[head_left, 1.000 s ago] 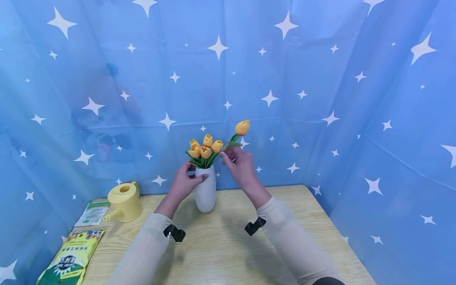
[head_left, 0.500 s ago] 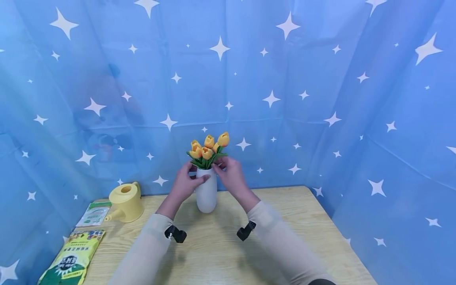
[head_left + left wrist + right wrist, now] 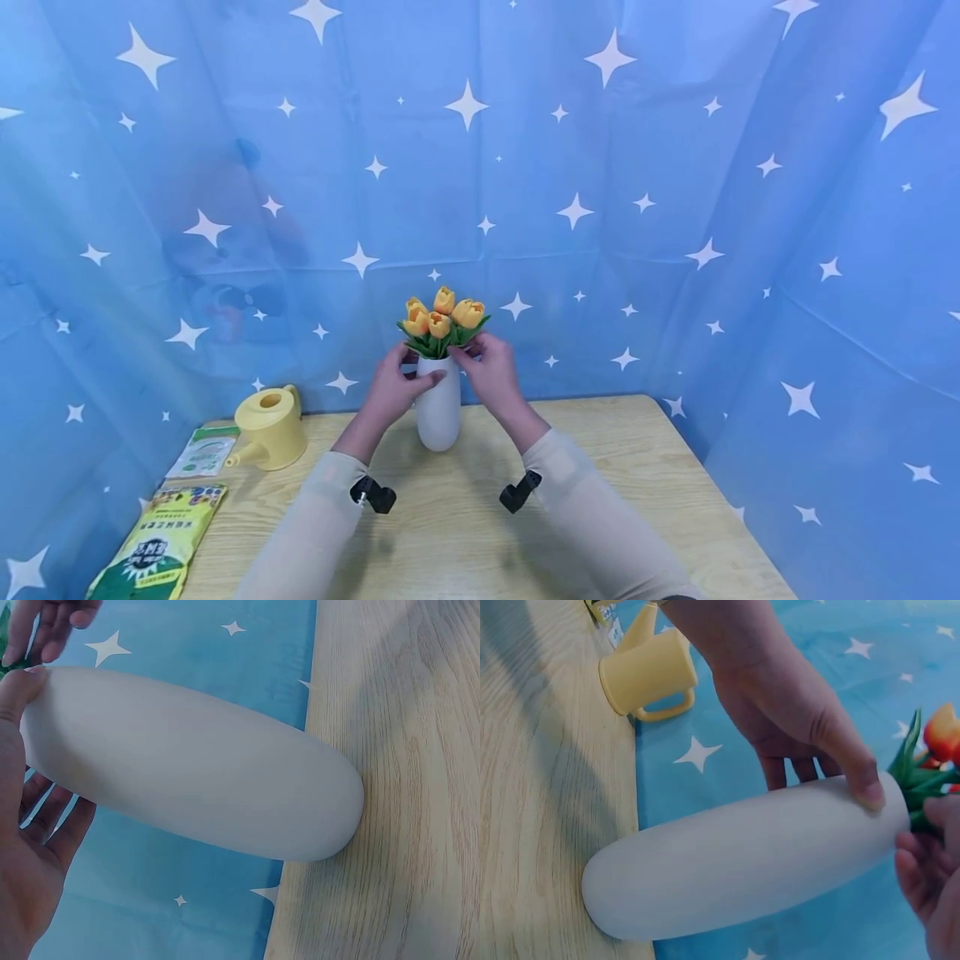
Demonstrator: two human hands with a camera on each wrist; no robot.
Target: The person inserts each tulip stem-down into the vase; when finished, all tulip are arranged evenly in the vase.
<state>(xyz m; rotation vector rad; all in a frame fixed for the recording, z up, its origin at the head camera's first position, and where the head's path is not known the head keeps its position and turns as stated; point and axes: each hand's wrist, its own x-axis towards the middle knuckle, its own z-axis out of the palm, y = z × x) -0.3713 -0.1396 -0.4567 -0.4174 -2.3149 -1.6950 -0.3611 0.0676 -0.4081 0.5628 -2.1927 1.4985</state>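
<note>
A white vase (image 3: 438, 410) stands upright on the wooden table, full of orange-yellow tulips (image 3: 438, 324) with green leaves. My left hand (image 3: 390, 388) grips it near the top, thumb across the front and fingers behind, as the right wrist view also shows. At the rim on the other side, my right hand (image 3: 491, 372) pinches a tulip (image 3: 469, 313) low among the leaves (image 3: 919, 776). That tulip's stem is mostly hidden by the fingers and the vase's mouth. Part of the right hand (image 3: 64, 619) appears beside the rim in the left wrist view.
A yellow watering can (image 3: 272, 432) stands at the table's back left. Beside it lie a small white-and-green packet (image 3: 202, 452) and a yellow-and-green bag (image 3: 157, 546). A blue curtain (image 3: 525, 167) with white stars hangs close behind the table (image 3: 600, 467).
My right hand has brought the tulip leftward and down into the vase, so its bloom now sits level with the others. The left hand has kept its hold on the vase.
</note>
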